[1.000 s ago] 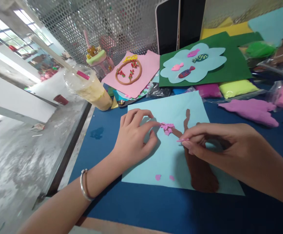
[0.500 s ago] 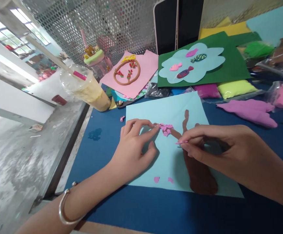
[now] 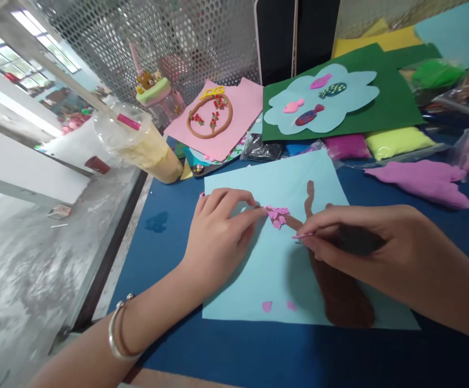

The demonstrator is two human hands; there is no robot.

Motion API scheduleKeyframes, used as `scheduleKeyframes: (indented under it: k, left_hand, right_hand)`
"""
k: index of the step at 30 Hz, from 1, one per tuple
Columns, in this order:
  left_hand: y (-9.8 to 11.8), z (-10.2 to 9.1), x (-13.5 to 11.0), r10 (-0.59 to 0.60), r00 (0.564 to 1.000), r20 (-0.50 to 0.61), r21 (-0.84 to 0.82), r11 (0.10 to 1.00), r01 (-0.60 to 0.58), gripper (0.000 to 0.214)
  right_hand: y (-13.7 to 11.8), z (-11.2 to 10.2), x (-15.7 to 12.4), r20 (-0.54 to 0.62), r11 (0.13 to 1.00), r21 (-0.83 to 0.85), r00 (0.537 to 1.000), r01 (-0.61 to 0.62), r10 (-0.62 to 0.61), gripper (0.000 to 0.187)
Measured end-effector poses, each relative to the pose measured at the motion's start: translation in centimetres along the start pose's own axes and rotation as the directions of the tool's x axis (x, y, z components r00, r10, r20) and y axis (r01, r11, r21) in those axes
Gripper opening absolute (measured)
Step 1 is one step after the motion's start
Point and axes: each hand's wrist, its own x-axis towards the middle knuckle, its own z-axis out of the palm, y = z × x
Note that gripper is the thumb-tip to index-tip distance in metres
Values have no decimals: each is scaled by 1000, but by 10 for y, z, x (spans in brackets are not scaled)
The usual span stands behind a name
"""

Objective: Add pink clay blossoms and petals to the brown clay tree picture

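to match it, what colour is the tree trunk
The tree trunk is brown, seen best in the head view.

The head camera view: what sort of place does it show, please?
It looks like a craft table, perhaps in a workshop or classroom: packets of modelling clay, clay fish, and a brown clay tree on light-blue paper suggest this.

Pale-blue paper (image 3: pixel 270 264), lilac clay (image 3: pixel 424 184) on blue tabletop (image 3: pixel 226 350)
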Motion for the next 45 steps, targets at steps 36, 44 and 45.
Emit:
scheduleKeyframes:
  k: [36,44,45]
  left_hand:
    - [1,-4,4,-177,976,123,-254,946,204,13]
    - [6,-11,1,-91,987,134,-230,966,121,18]
    - [6,-11,1,-79,988,130,-219,970,106,20]
  right_hand:
    - [-1,0,0,5,1000,12,1000,-1,1,19]
    - [-1,0,1,25,999,28,999,-23,23,17]
    - [-1,0,1,24,999,25,999,-22,21,17]
